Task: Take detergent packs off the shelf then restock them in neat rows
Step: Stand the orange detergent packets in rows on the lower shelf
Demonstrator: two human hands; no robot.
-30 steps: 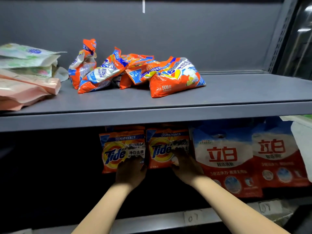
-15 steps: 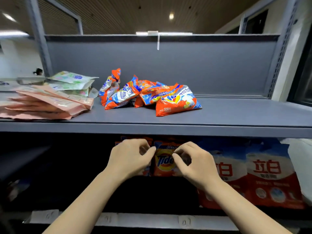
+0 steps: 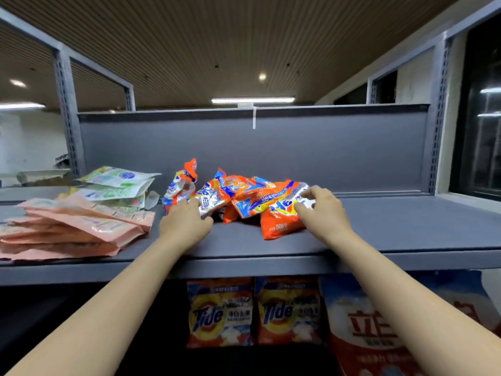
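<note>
Both hands have been raised from the lower shelf to the top shelf [image 3: 379,232] since half a second ago. The left hand [image 3: 184,223] is now laid on the left side of the heap of orange packs [image 3: 244,202], which is spread along the middle of the shelf toward its back; the fingers [image 3: 195,203] are curled onto a pack, though a closed grip cannot be told. The right hand [image 3: 322,210] is set on the rightmost pack [image 3: 279,221], whose top edge is pinched between fingers and thumb. Two Tide packs [image 3: 254,313] are left standing upright side by side below, no longer touched. Pink pouches [image 3: 76,226] are stacked by the shelf's left edge.
</note>
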